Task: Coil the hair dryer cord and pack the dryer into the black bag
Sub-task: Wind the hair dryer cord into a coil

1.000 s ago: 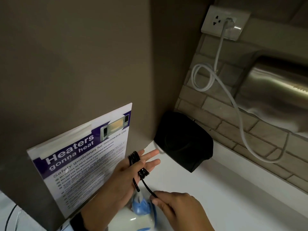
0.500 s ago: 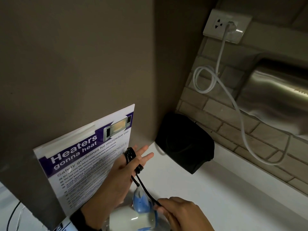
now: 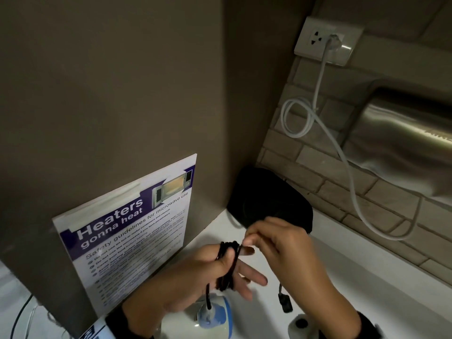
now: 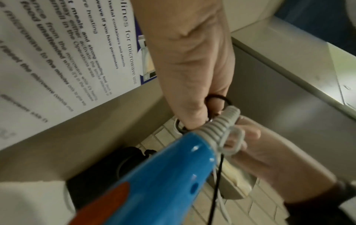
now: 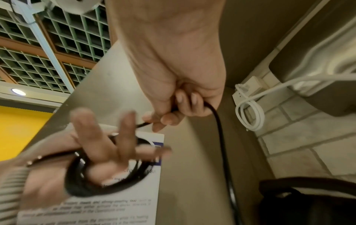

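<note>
From the head view, we hold our left hand (image 3: 215, 272) flat with fingers spread, serving as a spool: the thin black hair dryer cord (image 3: 228, 263) is looped several times around its palm. Our right hand (image 3: 276, 243), just above, pinches the free cord between thumb and fingertips to lay the next loop, and the black plug (image 3: 285, 303) dangles below it. The white and blue hair dryer (image 3: 215, 316) rests on the white table (image 3: 367, 289) beneath our hands, while the soft black bag (image 3: 269, 199) waits in the corner against the wall, near a microwave safety poster (image 3: 132, 231). From the left wrist, the dryer's blue handle (image 4: 163, 175) and ribbed grey cord sleeve (image 4: 219, 124) fill the foreground, with cord loops showing at the hand's edge. From the right wrist, the right grip is curled on the cord (image 5: 219, 129), and the coil (image 5: 108, 172) circles the left hand's spread, blurred fingers (image 5: 92, 137).
</note>
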A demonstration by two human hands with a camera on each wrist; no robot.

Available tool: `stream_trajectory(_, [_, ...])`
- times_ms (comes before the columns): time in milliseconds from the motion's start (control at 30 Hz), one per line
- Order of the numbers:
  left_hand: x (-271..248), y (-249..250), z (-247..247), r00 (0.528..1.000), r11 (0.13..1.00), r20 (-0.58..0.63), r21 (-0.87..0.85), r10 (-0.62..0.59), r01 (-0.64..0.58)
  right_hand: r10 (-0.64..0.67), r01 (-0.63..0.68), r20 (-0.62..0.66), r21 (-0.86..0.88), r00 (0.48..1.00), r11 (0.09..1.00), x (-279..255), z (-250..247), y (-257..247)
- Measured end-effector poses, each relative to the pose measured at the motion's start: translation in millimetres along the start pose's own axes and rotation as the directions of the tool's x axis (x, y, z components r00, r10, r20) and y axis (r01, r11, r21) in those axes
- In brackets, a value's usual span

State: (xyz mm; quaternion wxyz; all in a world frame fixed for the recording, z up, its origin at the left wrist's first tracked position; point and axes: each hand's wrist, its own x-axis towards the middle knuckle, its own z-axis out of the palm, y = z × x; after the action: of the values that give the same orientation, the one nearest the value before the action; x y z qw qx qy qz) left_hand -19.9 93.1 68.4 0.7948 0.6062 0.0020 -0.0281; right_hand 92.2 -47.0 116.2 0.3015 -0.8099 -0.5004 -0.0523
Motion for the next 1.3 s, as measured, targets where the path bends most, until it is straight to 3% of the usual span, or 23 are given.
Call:
stream_trajectory(133, [-0.3,-1.2,-2.7,0.999,0.976,-0.034,-0.219,0.002,-0.009,0.08,-0.089,0.054,0.195,0.995,0.977,10.8,15.4,9.9])
stream_trajectory(267, [4.3,-7.7,-3.0,0.991,0.96,-0.116,-0.28,-0.064,0.029,0.128,-0.184,0.173,0.359,0.977,0.915,9.3,25.0,4.9])
stream_trajectory(400, [8.7,-8.4,-8.7,0.999,0.911,-0.007,-0.411,-0.039,0.033,0.157,-0.353,0.39,0.506,0.907,0.787,4.1,19.9,-3.0])
stream_trajectory(467, [10.4,-6.6,-9.4,1.0,0.934,-0.011,-0.358,-0.01,0.005,0.207,-0.452,0.467,0.507,0.86,0.734,2.6,15.8,-3.2])
stream_trajectory(600, [10.9,0.6,-3.9,0.986,0.977,-0.167,-0.21,0.001,-0.036,0.264,-0.567,0.547,0.513,0.794,0.644,3.2,11.1,-4.0])
stream_trajectory(767, [13.5,7.9,-1.4,0.946,0.994,-0.325,-0.096,0.011,-0.044,0.213,-0.677,0.657,0.613,0.723,0.407,6.4,6.0,-3.5])
stream_trajectory(1033, [16.6,8.5,3.1,0.922,0.999,-0.385,0.006,0.046,-0.047,0.083,-0.802,0.802,0.596,0.591,-0.044,-0.8,5.0,-0.3])
stream_trajectory(1100, [17.1,6.3,2.7,0.938,0.999,-0.346,-0.033,0.009,-0.021,0.086,-0.803,0.803,0.594,0.589,-0.048,-4.4,2.6,-2.9])
stream_trajectory(1200, [18.8,5.9,1.0,0.974,0.992,-0.225,-0.118,0.009,-0.036,0.204,-0.76,0.744,0.65,0.637,0.001,-8.5,-1.5,-7.0])
stream_trajectory(1300, [18.1,2.8,-0.5,0.987,0.985,-0.153,-0.161,0.04,-0.065,0.29,-0.726,0.71,0.684,0.642,-0.07,-8.9,0.0,-6.3])
